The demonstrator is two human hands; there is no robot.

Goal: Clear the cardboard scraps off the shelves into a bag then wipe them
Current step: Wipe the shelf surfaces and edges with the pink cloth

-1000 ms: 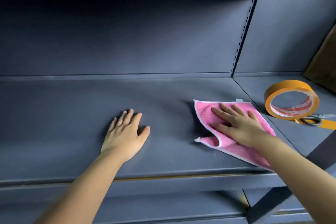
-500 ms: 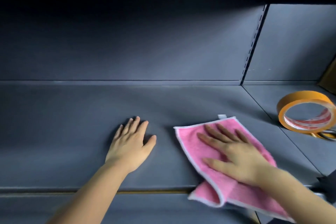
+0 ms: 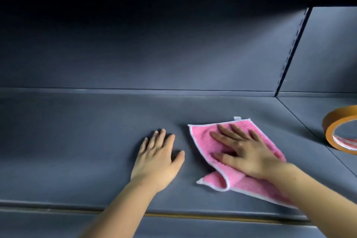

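Note:
A dark grey metal shelf (image 3: 77, 141) stretches across the view. On it lies a pink cloth (image 3: 202, 137) with a white hem, its near corner folded over. My right hand (image 3: 243, 150) presses flat on the cloth with fingers spread. My left hand (image 3: 156, 158) rests flat on the bare shelf just left of the cloth, fingers straight, holding nothing. No cardboard scraps or bag are in view.
A roll of orange tape (image 3: 340, 129) stands on the neighbouring shelf section at the right edge. A slotted upright (image 3: 291, 50) divides the back panels. The shelf above overhangs at the top, and the shelf's front lip (image 3: 173, 215) runs along the bottom.
My right hand has slid the pink cloth leftward along the shelf, toward my left hand, and back from the front lip. The left hand has stayed in place.

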